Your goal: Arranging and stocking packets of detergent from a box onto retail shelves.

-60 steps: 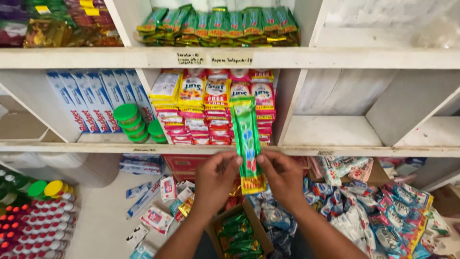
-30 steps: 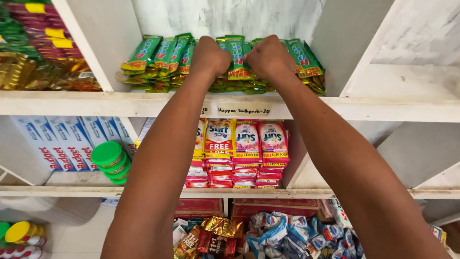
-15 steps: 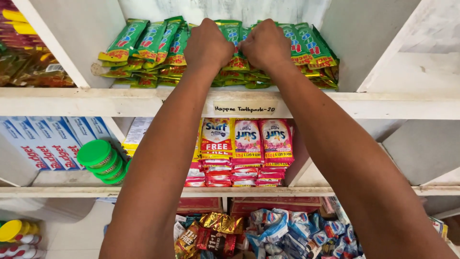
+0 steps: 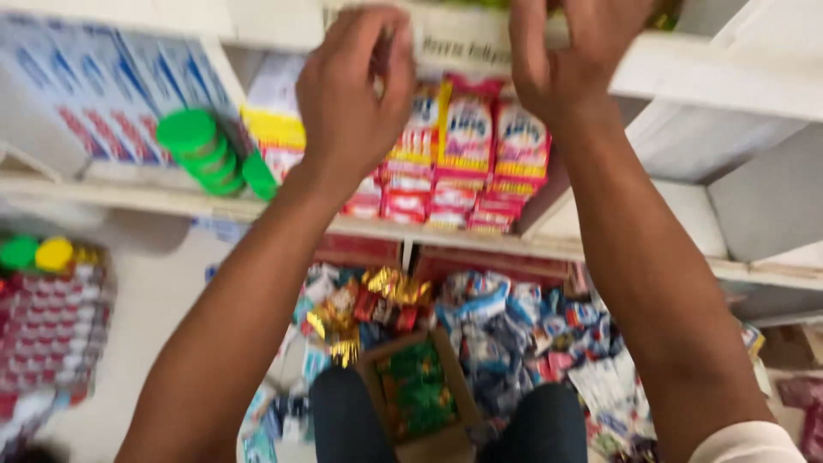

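Head-camera footage was blurred, yet both bare hands showed raised side by side in front of a white shelf edge point(image 4: 686, 81). Left hand point(image 4: 356, 99) hung with its fingers curled loosely inward, and whether it held anything could not be told; right hand point(image 4: 570, 56) was likewise bent at the knuckles with its fingertips up at the top border of the frame, so its grip could not be told either. Between and just behind the two hands stood a row of red-and-yellow sachets point(image 4: 467, 150) on the shelf below, stacked in upright columns. Left of the left hand sat a stack of green round lids point(image 4: 201, 150), and further left still — a row of blue-and-white boxes point(image 4: 103, 94) leaned against the shelf's back. Far below the wrists, between the forearms, lay an open cardboard box point(image 4: 420, 399) with green packets inside, and around it a loose heap of mixed coloured packets point(image 4: 514, 330) — gold wrappers nearest the left forearm.
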